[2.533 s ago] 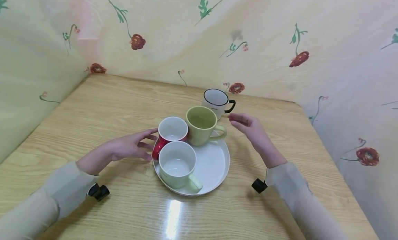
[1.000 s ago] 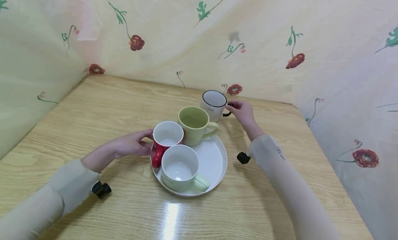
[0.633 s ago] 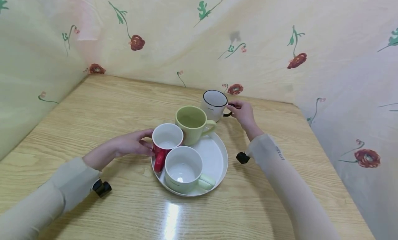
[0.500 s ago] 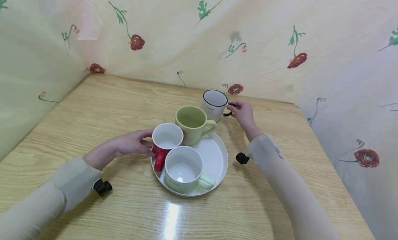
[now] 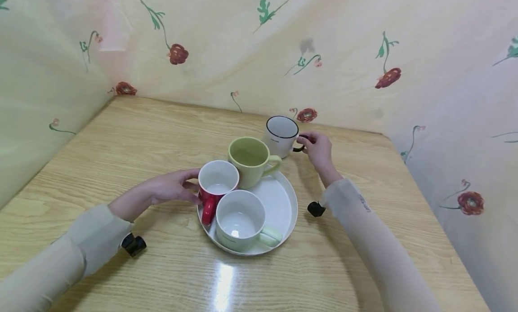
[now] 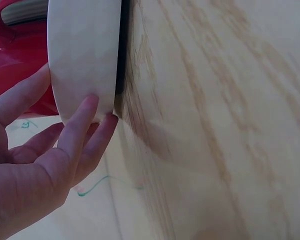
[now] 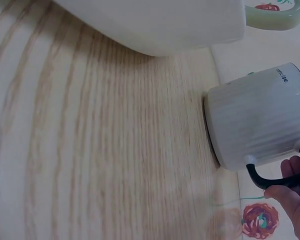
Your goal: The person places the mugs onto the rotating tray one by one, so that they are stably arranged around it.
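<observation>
My left hand [image 5: 173,186] lies at the left side of the round white tray [image 5: 288,231], fingers fairly straight. In the left wrist view its fingertips [image 6: 92,100] touch the tray's outer wall, one by the red mug [image 6: 20,65]. On the tray stand that red mug with a white inside, a yellow-green mug [image 5: 248,175] and a wide pale green mug [image 5: 238,244]. Behind the tray is a white mug [image 5: 276,145] with a black rim. My right hand [image 5: 319,151] pinches its black handle [image 7: 262,182]. Whether its base touches the table is unclear.
The wooden table [image 5: 162,127] spreads around the tray. A pale cloth [image 5: 226,46] printed with red flowers hangs along its back and sides. The white mug stands near the table's back edge. Black cameras sit below both sleeves.
The tray and its mugs have turned counterclockwise at my left hand. My right hand has reached the white mug, grips its handle and has shifted it slightly right.
</observation>
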The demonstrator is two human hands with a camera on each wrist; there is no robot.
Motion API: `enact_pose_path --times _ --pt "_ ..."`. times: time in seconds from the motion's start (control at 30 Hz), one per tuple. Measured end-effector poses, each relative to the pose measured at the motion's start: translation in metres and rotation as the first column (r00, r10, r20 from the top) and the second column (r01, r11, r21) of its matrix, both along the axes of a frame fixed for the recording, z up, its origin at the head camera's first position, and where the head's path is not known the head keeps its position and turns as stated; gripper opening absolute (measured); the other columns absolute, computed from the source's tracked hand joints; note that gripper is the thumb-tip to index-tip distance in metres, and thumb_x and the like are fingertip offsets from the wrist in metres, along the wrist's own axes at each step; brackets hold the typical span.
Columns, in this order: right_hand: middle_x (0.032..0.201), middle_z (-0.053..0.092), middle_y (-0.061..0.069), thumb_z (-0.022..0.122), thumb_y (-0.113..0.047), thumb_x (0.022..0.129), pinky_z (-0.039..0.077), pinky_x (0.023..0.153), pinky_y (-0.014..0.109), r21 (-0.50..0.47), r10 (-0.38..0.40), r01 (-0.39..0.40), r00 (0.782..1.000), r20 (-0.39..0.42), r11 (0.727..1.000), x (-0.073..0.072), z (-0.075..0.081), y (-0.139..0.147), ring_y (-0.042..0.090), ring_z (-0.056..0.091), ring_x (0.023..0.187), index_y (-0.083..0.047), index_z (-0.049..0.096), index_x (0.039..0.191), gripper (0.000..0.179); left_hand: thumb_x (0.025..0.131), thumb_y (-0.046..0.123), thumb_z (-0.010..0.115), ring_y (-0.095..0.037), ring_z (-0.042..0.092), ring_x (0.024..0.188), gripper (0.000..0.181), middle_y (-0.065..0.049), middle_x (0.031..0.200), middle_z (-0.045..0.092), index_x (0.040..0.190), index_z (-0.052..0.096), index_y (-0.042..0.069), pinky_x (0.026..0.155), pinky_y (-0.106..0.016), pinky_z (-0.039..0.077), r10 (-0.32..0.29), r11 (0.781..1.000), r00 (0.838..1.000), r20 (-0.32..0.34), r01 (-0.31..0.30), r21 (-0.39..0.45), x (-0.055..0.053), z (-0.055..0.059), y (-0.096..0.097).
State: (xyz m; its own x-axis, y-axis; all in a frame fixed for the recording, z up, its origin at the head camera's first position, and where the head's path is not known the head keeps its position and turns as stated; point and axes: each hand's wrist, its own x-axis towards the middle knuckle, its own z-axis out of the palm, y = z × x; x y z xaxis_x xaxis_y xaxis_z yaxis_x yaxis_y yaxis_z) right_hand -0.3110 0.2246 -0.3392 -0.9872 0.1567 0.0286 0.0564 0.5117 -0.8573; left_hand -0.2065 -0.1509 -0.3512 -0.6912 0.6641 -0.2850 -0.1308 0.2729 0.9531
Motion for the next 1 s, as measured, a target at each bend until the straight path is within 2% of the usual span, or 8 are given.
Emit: enact_pose_path --times 0.23,0.3,0.47,0.57,0.7,0.83,0.9,1.0 --pt "0.117 0.067 0.018 0.062 -0.020 0.095 0.056 0.072 0.014 0.009 -0.027 0.027 0.999 -0.017 1.000 0.005 0.000 0.004 0.005 0.060 0.089 -0.001 0.066 0.118 0.030 0.079 -0.010 0.069 -0.020 0.063 0.104 0.079 -0.027 0.132 0.035 0.146 0.028 -0.005 0.088 -0.035 0.057 0.017 1.000 1.000 0.000 -0.017 0.013 0.002 -0.002 -0.001" --pt "0.117 0.067 0.018 0.061 -0.020 0.095 0.057 0.075 0.016 -0.006 -0.032 0.032 0.999 -0.024 0.999 0.007 0.001 0.005 0.001 0.059 0.086 -0.001 0.065 0.118 0.030 0.079 -0.010 0.070 -0.021 0.062 0.106 0.080 -0.026 0.132 0.035 0.147 0.027 -0.004 0.088 -0.035 0.057 0.016 1.000 1.000 -0.005 -0.016 0.012 0.002 -0.004 -0.001" --pt "0.118 0.067 0.019 0.061 -0.021 0.095 0.057 0.082 0.022 -0.068 -0.034 0.032 0.999 -0.037 0.997 0.014 0.009 0.004 0.000 0.061 0.087 0.001 0.064 0.119 0.033 0.078 -0.007 0.072 -0.041 0.049 0.127 0.086 -0.028 0.143 0.035 0.150 0.024 -0.001 0.093 -0.035 0.054 0.003 1.000 1.000 -0.021 -0.003 0.007 0.003 -0.005 -0.002" --pt "0.108 0.069 0.010 0.063 -0.021 0.094 0.057 0.081 0.020 -0.104 -0.027 0.022 0.999 -0.046 0.994 0.019 0.016 0.003 0.002 0.063 0.089 0.002 0.064 0.119 0.034 0.077 -0.004 0.074 -0.044 0.043 0.133 0.088 -0.027 0.145 0.037 0.150 0.024 -0.001 0.096 -0.033 0.050 -0.004 1.000 0.999 -0.049 0.004 -0.011 0.003 -0.004 -0.003" --pt "0.090 0.067 -0.008 0.064 -0.018 0.094 0.057 0.074 0.015 -0.149 -0.012 0.001 0.997 -0.071 0.989 0.031 0.025 0.001 0.005 0.065 0.091 0.003 0.064 0.117 0.032 0.076 -0.004 0.076 -0.034 0.055 0.121 0.091 -0.027 0.140 0.041 0.151 0.024 0.002 0.092 -0.032 0.052 -0.002 1.000 0.999 -0.044 0.001 -0.018 0.004 -0.003 -0.003" --pt "0.083 0.065 -0.015 0.064 -0.017 0.093 0.057 0.072 0.014 -0.172 0.002 -0.017 0.996 -0.085 0.985 0.046 0.033 0.002 0.003 0.066 0.088 0.003 0.063 0.116 0.030 0.075 -0.007 0.076 -0.022 0.063 0.108 0.096 -0.027 0.134 0.037 0.152 0.019 0.002 0.087 -0.031 0.055 -0.015 1.000 1.000 -0.028 0.015 -0.006 0.006 -0.002 -0.002" --pt "0.082 0.065 -0.017 0.065 -0.017 0.093 0.056 0.072 0.014 -0.166 0.012 -0.027 0.995 -0.095 0.986 0.052 0.037 0.003 0.000 0.065 0.086 0.003 0.063 0.116 0.031 0.075 -0.006 0.076 -0.024 0.063 0.109 0.097 -0.026 0.133 0.035 0.152 0.017 0.003 0.087 -0.032 0.056 -0.018 1.000 0.999 -0.030 0.018 -0.006 0.008 -0.002 -0.001" --pt "0.083 0.066 -0.018 0.065 -0.017 0.093 0.056 0.072 0.013 -0.166 0.015 -0.035 0.993 -0.120 0.986 0.060 0.042 0.005 -0.001 0.065 0.086 0.003 0.064 0.115 0.030 0.075 -0.003 0.077 -0.036 0.054 0.123 0.099 -0.027 0.141 0.033 0.153 0.016 0.004 0.094 -0.036 0.053 -0.020 1.000 0.998 -0.061 0.019 -0.017 0.009 -0.001 0.000"
